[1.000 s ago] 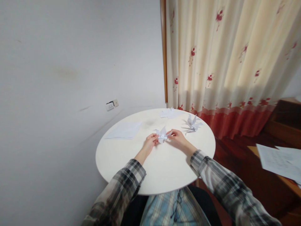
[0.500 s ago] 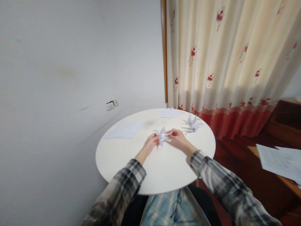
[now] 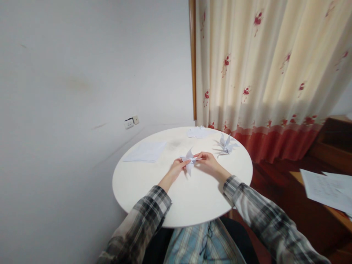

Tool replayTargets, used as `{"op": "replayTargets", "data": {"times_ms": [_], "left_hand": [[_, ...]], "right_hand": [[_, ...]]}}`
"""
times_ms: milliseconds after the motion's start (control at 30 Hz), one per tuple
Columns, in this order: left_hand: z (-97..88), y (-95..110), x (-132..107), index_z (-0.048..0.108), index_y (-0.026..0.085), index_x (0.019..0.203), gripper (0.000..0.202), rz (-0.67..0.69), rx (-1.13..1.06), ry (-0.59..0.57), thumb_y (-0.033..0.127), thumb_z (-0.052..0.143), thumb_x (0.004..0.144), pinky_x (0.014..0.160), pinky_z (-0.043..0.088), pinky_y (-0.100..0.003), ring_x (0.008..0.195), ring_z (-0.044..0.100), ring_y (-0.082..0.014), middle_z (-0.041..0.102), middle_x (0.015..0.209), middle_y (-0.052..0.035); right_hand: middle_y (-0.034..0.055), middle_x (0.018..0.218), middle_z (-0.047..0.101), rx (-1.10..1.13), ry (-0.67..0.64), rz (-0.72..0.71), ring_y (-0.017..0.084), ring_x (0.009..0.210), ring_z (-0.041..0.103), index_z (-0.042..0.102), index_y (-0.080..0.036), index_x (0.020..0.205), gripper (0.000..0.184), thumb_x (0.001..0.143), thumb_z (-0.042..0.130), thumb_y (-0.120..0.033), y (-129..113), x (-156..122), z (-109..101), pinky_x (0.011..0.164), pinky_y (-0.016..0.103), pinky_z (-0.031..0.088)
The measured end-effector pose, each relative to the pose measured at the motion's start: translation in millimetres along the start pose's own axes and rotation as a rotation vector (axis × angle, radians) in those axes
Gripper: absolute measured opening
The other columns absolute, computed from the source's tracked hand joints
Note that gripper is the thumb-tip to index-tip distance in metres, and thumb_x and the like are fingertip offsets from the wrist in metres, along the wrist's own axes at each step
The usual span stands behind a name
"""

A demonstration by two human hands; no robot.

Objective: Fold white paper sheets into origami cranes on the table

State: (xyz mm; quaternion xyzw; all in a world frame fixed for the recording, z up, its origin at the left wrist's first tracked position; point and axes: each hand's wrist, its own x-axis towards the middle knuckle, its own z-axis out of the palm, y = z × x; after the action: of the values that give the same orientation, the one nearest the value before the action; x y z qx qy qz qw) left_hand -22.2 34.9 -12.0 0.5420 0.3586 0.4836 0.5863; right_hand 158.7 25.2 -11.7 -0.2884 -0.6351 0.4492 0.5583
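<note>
A small folded white paper figure (image 3: 189,160) is held just above the round white table (image 3: 154,194), near its middle. My left hand (image 3: 177,168) pinches its left side with closed fingers. My right hand (image 3: 208,162) pinches its right side, fingers pressed together. A pointed flap stands up from the figure and another hangs down. Both my forearms, in plaid sleeves, reach in from the near edge.
A finished paper crane (image 3: 226,144) lies on the table to the far right of my hands. A stack of white sheets (image 3: 145,151) lies at the left, crumpled paper scraps (image 3: 197,132) at the far edge. Curtain and wall stand behind; papers (image 3: 327,189) lie on a low wooden surface at right.
My two hands have pulled the figure's sides slightly apart and turned it, so a flap now points down. Hands have stayed in nearly the same place.
</note>
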Motion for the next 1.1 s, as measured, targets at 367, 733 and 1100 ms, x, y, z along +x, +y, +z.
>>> {"op": "replayTargets", "data": {"times_ms": [367,733,1100], "left_hand": [[6.8,10.3,-8.0,0.057,0.013,0.077,0.029,-0.009,-0.097,0.018,0.026,0.074,0.057,0.056,0.039,-0.019,0.062,0.054,-0.0088,0.059,0.067,0.0005],[7.1,9.3,-4.7,0.056,0.012,0.078,0.029,-0.019,-0.144,0.008,0.026,0.072,0.058,0.059,0.040,-0.021,0.064,0.055,-0.0099,0.059,0.071,-0.0010],[6.7,8.5,-5.8,0.057,0.011,0.073,0.028,-0.007,-0.086,-0.002,0.027,0.074,0.057,0.053,0.039,-0.019,0.057,0.052,-0.0079,0.058,0.066,-0.0010]], "right_hand": [[0.0086,0.093,0.066,-0.047,0.014,0.003,0.015,0.075,0.061,0.056,-0.016,0.062,0.021,0.061,0.069,-0.032,0.1,-0.6,-0.1,0.069,0.028,0.045],[0.0080,0.093,0.066,-0.055,0.046,0.013,0.015,0.075,0.060,0.056,-0.016,0.063,0.017,0.062,0.067,-0.029,-0.5,-0.1,-0.1,0.070,0.029,0.044],[0.0052,0.087,0.065,-0.166,0.078,0.003,0.013,0.067,0.058,0.060,-0.017,0.072,0.022,0.060,0.067,-0.034,4.5,1.8,0.3,0.065,0.027,0.045]]}}
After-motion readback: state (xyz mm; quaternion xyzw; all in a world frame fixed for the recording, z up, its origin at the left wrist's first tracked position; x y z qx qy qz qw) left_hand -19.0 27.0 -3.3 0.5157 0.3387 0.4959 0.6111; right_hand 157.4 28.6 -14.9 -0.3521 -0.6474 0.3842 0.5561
